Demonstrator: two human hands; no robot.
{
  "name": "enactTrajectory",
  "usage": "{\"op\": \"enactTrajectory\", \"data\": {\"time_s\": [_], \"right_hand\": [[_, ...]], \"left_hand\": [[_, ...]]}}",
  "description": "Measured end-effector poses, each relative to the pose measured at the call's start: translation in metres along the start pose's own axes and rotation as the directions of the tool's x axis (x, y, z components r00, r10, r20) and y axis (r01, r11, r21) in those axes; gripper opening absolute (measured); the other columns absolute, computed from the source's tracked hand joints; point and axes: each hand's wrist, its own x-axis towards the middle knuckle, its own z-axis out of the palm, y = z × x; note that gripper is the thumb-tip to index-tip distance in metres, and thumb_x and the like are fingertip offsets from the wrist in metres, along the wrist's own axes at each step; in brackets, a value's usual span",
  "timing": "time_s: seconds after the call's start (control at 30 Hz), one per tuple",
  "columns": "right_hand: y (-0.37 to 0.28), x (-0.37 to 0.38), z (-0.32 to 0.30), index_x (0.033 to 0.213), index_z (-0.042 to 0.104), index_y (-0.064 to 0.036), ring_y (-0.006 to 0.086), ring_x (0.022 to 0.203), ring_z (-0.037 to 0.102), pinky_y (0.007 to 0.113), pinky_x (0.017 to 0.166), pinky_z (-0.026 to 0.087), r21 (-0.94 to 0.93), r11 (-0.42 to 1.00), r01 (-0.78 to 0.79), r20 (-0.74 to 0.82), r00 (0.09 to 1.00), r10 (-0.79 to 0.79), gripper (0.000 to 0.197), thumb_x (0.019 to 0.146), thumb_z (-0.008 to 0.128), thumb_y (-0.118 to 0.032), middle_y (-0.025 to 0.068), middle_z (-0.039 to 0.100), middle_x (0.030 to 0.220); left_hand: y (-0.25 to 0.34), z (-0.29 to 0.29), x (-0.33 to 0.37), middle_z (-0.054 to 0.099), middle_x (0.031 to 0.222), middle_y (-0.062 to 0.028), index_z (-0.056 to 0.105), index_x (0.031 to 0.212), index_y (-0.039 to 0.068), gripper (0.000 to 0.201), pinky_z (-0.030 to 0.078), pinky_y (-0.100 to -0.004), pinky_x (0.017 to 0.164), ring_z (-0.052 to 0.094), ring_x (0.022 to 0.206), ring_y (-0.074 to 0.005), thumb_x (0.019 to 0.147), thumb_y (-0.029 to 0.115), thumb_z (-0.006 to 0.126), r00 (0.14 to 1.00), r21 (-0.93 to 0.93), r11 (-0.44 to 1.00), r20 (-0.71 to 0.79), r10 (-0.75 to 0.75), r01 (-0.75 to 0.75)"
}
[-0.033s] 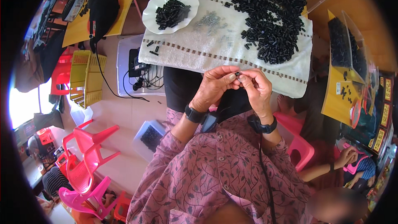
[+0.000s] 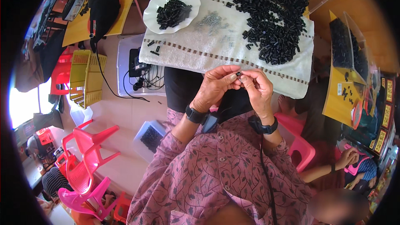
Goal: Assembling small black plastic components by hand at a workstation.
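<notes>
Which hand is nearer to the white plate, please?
Left. The left hand is below and right of the white plate in view; the right hand is farther right.

A red plastic chair (image 2: 85, 139) stands on a smooth, pale pinkish floor (image 2: 121, 114). Just below it in view is a magenta chair (image 2: 79, 200); above it, a yellow plastic crate (image 2: 87, 77) sits on the floor. To its upper left, white light glares through an opening (image 2: 27, 104), window or doorway unclear. Well above it is a yellow tabletop (image 2: 126, 4). Far to its right are another yellow tabletop (image 2: 336, 110) and gold-coloured panels (image 2: 381, 139) set in dark frames.
</notes>
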Motion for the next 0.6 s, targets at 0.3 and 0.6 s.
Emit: {"op": "enactTrajectory", "data": {"time_s": [0.3,0.6], "right_hand": [[-0.005,0.002,0.007,0.097,0.068,0.0005,0.0100,0.070,0.058,0.023,0.063,0.047,-0.079,0.995,0.060,0.005,0.998,-0.060,0.008,0.091,0.069,-0.005,0.0050,0.064,0.088],[-0.014,0.002,0.012,0.101,0.069,0.0003,0.0091,0.072,0.057,0.023,0.065,0.047,-0.014,0.995,-0.100,-0.020,0.995,0.100,0.010,0.091,0.068,-0.002,0.0047,0.064,0.089]], "left_hand": [[0.013,-0.003,-0.010,0.070,0.101,-0.0094,0.061,0.128,-0.001,0.029,0.057,-0.0265,0.082,0.068,0.089,-0.0146,0.100,0.005,0.056,0.999,0.108,0.993,0.027,-0.043,0.040],[0.018,0.006,-0.011,0.070,0.101,-0.0080,0.060,0.129,-0.001,0.031,0.057,-0.0260,0.081,0.068,0.086,-0.0132,0.099,0.003,0.058,0.999,0.143,0.989,-0.012,0.035,-0.033]]}}
